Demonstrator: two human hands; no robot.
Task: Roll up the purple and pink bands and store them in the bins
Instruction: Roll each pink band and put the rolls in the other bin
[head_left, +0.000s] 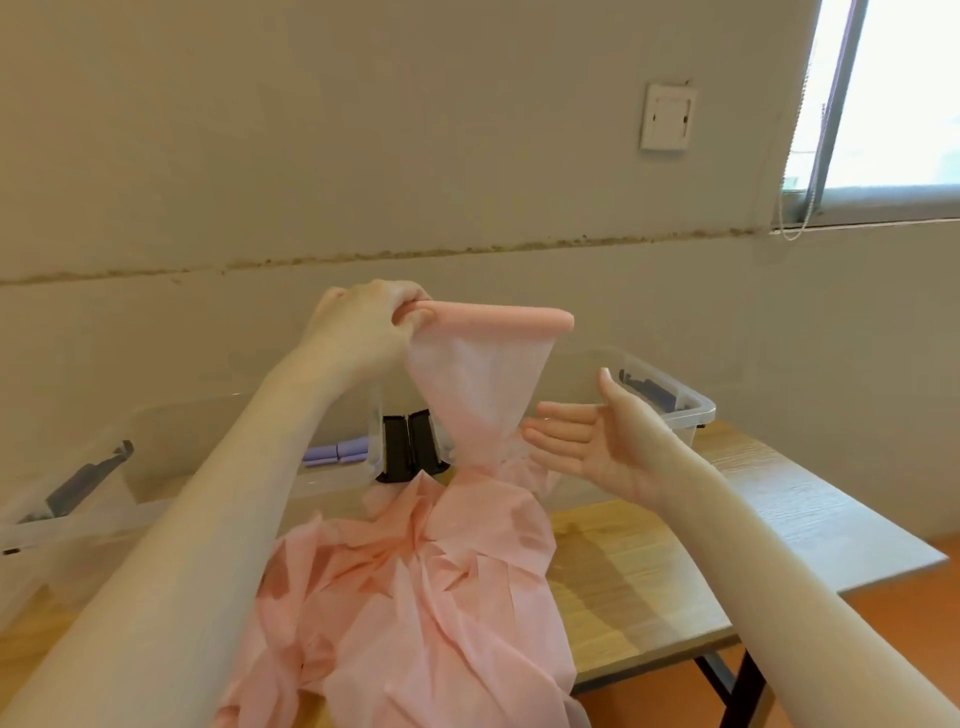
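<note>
My left hand (363, 325) grips the left end of a pink band (475, 384) that is partly rolled into a thin tube held level above the table. The loose part hangs down, narrows to a twist and spreads in a crumpled heap (415, 597) on the wooden table (649, 571). My right hand (587, 441) is open, fingers straight and pointing left, just right of the hanging part and apart from it. A clear bin on the left (171, 447) holds rolled purple bands (335, 452). A second clear bin (680, 410) stands at the back right.
Black latches (410, 444) join the two bins behind the band. The table's right edge drops to an orange floor (883, 623). A wall with a switch plate (667, 117) is close behind, and a window (893, 93) is at the upper right.
</note>
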